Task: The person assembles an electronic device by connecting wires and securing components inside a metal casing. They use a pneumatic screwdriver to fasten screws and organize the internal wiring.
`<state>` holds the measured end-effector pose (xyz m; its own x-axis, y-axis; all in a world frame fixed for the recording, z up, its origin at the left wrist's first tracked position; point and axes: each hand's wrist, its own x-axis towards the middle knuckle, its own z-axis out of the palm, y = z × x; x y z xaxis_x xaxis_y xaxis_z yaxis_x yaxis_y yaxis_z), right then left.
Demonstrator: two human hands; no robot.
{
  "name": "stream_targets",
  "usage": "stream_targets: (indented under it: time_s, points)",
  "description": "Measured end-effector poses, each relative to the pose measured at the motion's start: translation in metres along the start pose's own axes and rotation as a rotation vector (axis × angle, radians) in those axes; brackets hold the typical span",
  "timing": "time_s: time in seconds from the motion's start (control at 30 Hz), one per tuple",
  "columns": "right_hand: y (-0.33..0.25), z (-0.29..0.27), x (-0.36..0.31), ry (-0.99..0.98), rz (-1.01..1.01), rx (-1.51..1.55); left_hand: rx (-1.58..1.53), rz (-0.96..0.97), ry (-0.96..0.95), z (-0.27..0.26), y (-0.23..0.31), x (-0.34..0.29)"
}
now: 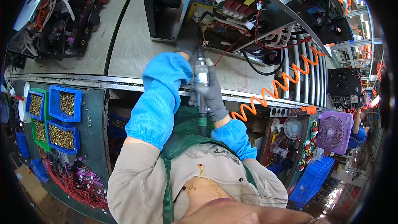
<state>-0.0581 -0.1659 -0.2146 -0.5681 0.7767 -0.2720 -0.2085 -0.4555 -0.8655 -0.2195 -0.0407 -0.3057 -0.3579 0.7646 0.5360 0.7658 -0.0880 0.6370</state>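
My right hand (pixel 213 93), in a grey glove, is wrapped around a silver and black power screwdriver (pixel 201 76) with a green ring near its rear end. The screwdriver's front points away from me into an open metal-cased electrical unit (pixel 236 14) with circuit boards and loose wires. Beside the screwdriver's bit, my left hand (pixel 188 43), also gloved, reaches into the unit's near left corner. Its fingers are dark and mostly hidden there. Thin red wires (pixel 230 49) hang out over the unit's front edge.
Blue bins (pixel 65 103) of brass-coloured screws stand at left, above a heap of red wires (pixel 76 186). Another opened unit (pixel 62 25) lies at far left. An orange coiled hose (pixel 282 87) stretches across the right, near metal rollers (pixel 304 68) and a purple fan (pixel 333 132). Another person (pixel 357 135) is at far right.
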Motion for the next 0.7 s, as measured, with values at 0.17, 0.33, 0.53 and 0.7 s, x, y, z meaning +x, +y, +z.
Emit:
stream_targets:
  time_s: [0.17,0.33,0.53,0.7]
  points:
    - [0.004,0.003,0.003,0.029,-0.053,-0.067,-0.025,0.035,0.038,0.007,0.000,0.001]
    - [0.002,0.003,0.001,0.018,-0.033,-0.026,0.025,-0.057,-0.049,-0.016,0.012,0.002]
    - [0.005,0.000,0.001,0.056,-0.051,-0.044,0.077,-0.190,-0.071,-0.052,0.060,-0.011]
    - [-0.002,-0.002,-0.002,-0.014,0.012,-0.033,0.099,-0.249,0.197,-0.018,0.050,0.013]
